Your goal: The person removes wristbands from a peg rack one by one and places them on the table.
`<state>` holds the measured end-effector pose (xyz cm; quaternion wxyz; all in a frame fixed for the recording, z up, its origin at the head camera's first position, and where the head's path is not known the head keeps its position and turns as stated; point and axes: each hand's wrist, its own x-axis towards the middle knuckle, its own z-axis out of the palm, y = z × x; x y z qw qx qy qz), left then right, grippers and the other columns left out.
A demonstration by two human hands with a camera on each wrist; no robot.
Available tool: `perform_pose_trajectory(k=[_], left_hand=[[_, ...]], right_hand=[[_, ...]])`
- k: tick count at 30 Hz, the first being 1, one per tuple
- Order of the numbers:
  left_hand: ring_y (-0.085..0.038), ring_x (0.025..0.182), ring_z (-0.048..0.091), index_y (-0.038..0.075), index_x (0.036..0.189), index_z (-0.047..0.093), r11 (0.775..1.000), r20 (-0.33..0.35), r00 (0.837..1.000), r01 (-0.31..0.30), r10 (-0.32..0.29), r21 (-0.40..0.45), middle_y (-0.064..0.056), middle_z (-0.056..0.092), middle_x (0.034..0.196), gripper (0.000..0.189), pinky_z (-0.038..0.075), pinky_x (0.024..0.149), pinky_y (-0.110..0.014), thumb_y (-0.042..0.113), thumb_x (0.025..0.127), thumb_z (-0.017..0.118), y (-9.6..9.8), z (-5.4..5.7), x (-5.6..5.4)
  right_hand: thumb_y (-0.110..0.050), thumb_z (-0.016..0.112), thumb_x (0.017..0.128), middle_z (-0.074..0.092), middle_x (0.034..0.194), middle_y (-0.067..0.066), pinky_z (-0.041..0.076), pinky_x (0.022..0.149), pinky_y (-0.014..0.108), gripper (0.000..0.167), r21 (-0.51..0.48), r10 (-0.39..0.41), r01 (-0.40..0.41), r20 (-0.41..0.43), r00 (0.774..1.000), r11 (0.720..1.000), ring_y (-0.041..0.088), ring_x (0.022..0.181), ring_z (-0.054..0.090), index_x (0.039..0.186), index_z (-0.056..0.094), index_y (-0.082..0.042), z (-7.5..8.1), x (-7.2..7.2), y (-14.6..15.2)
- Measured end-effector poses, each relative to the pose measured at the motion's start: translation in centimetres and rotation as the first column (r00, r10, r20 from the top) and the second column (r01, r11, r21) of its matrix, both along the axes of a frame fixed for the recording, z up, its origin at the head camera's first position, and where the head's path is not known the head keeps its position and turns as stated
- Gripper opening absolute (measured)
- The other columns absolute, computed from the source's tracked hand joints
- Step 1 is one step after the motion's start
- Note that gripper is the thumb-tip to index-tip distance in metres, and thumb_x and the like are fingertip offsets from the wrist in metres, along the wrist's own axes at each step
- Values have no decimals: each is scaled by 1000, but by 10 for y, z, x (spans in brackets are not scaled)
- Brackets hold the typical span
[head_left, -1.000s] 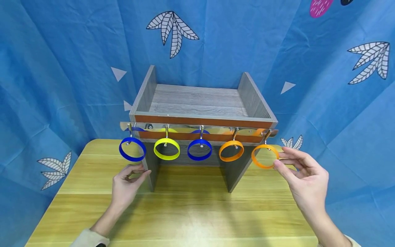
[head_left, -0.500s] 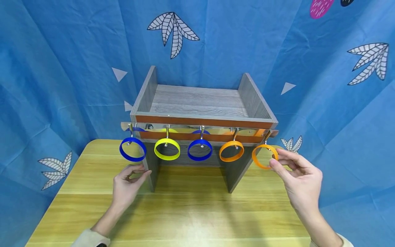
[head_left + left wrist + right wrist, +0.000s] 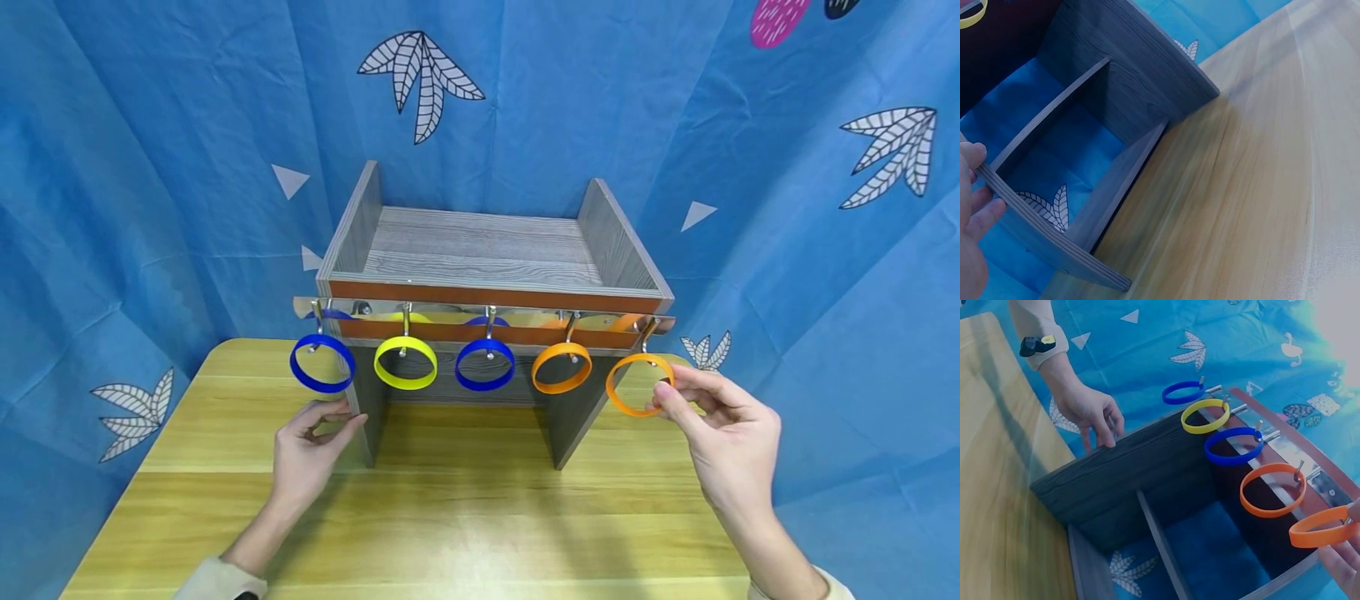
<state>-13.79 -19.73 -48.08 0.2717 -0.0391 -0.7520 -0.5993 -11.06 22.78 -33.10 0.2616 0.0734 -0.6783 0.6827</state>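
Note:
A grey wood-grain shelf (image 3: 483, 242) stands on the table, with a shiny metal rail (image 3: 453, 313) of hooks along its front. My left hand (image 3: 306, 450) grips the front edge of its left side panel (image 3: 1054, 231) between thumb and fingers. At the rail's right end, my right hand (image 3: 735, 442) pinches an orange ring-shaped band (image 3: 1319, 538) by its right side; the band is around the last hook. Leftward along the rail hang another orange band (image 3: 561, 387), a blue band (image 3: 486, 385), a yellow band (image 3: 406, 384) and a second blue band (image 3: 322, 386).
The wooden table (image 3: 465, 533) extends in front of the shelf and to both sides. A blue patterned curtain (image 3: 187, 125) hangs behind and around it. Below, a crosspiece (image 3: 1054, 115) joins the shelf's side panels.
My right hand has shifted a little left, its thumb now further over the orange band. That band has moved slightly left and down. My left hand has stayed where it was.

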Motion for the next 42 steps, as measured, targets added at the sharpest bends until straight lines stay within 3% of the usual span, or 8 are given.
perform_pose_trajectory(k=[13, 28, 33, 42], left_hand=[[6, 87, 70, -3, 99, 78, 1000, 1, 1000, -2, 2, -7, 23, 71, 96, 22, 66, 71, -15, -14, 81, 83, 0, 0, -1], [7, 86, 70, -4, 98, 78, 1000, -22, 1000, 1, -1, -8, 22, 71, 96, 21, 66, 72, -15, -15, 81, 82, 0, 1, 0], [8, 86, 70, -3, 98, 78, 1000, -24, 1000, -2, 2, -12, 22, 71, 96, 22, 65, 71, -14, -15, 81, 82, 0, 0, 0], [7, 87, 70, -3, 99, 78, 1000, -11, 1000, -4, 4, -16, 22, 71, 96, 22, 66, 72, -14, -14, 81, 82, 0, 1, 0]], right_hand=[[23, 68, 89, 80, 93, 7, 69, 69, 29, 25, -60, 95, -100, -78, 992, 993, 17, 70, 77, 113, 65, 26, 2, 0, 6], [25, 66, 89, 79, 95, 7, 70, 70, 28, 26, -39, 147, -146, 17, 989, 989, 17, 73, 78, 114, 69, 19, 11, 15, 11], [23, 64, 91, 80, 96, 1, 70, 71, 27, 26, 17, 208, -209, 50, 977, 978, 14, 76, 78, 116, 70, 16, 4, 19, 14], [18, 65, 94, 79, 93, 3, 69, 67, 31, 24, 31, 189, -195, 150, 970, 980, 13, 76, 76, 115, 72, 10, -22, 21, 14]])
